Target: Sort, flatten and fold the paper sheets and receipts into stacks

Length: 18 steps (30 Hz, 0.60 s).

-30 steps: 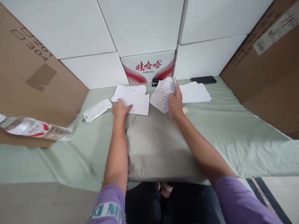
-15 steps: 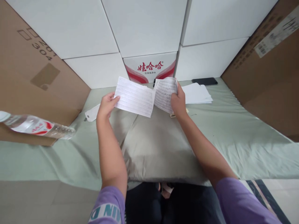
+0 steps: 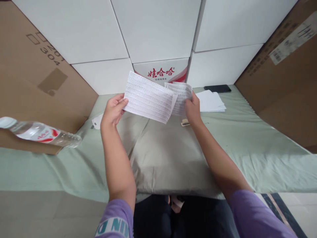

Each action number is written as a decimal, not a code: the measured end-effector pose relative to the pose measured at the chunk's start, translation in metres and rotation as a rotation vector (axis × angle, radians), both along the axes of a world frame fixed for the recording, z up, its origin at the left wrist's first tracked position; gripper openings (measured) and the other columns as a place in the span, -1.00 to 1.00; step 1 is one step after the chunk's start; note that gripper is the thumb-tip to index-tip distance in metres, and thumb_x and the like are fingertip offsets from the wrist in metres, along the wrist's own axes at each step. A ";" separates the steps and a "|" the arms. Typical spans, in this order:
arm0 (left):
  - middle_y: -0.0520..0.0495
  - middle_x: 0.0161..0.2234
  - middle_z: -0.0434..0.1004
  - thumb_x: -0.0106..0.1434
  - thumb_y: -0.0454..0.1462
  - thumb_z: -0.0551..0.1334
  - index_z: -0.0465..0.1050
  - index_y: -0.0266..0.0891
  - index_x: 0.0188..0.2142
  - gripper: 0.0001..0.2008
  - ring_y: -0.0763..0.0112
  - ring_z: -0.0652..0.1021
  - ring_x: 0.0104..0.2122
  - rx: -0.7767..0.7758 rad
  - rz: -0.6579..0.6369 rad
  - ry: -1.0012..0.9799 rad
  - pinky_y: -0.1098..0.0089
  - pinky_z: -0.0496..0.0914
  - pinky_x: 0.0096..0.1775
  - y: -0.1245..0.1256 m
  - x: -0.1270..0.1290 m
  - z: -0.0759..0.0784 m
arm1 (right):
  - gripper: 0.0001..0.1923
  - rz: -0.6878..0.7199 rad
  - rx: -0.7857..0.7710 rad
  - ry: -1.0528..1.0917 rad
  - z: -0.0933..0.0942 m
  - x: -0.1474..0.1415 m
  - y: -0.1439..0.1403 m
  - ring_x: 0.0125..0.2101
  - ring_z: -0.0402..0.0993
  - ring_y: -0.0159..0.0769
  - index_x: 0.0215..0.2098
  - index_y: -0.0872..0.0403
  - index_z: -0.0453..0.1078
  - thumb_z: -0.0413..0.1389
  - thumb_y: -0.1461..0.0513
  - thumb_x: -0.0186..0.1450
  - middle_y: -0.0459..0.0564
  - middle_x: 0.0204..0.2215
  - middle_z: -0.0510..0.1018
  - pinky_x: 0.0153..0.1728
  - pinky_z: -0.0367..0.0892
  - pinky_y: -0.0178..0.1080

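My left hand holds a lined white sheet of paper by its left edge, lifted above the green cloth. Another bunch of printed sheets is gripped in my right hand, its edge tucked behind the left sheet. Both hands hover over a grey pillow lying on the cloth. A small white slip lies below my left hand.
A stack of white papers and a black phone lie at the back right. A small object rests by my right wrist. A water bottle sticks in from the left. Cardboard boxes and white boxes wall the area.
My left hand picked a sheet up from the pile on the cloth and raised it toward the sheets in my right hand; the two now overlap.
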<state>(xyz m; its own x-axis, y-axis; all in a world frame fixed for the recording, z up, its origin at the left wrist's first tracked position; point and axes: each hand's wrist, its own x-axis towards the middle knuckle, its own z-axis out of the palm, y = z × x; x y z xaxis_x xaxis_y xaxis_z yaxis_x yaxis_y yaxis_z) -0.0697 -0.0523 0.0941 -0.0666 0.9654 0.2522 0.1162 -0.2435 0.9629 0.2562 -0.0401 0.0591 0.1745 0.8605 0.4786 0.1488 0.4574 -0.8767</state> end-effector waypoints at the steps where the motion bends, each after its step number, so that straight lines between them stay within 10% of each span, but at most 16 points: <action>1: -0.10 -0.33 0.59 0.20 -0.11 0.34 0.50 -0.16 -0.19 -0.76 0.17 0.63 -0.20 0.012 0.008 -0.005 0.22 0.57 -0.22 0.001 0.001 -0.001 | -0.62 -0.005 0.007 0.002 0.004 0.000 -0.003 0.02 0.44 -0.12 0.00 -0.04 0.45 -0.04 0.20 0.27 -0.06 -0.08 0.59 0.19 0.32 0.07; 18: -0.01 -0.35 0.51 0.34 -0.20 0.14 0.30 -0.15 -0.20 -0.90 0.33 0.58 -0.34 -0.122 0.023 0.016 0.31 0.50 -0.26 0.027 0.052 -0.029 | -0.61 0.144 0.038 0.094 0.004 -0.033 -0.024 0.02 0.48 -0.09 -0.10 -0.07 0.54 0.01 0.21 0.17 -0.10 -0.15 0.63 0.20 0.31 0.01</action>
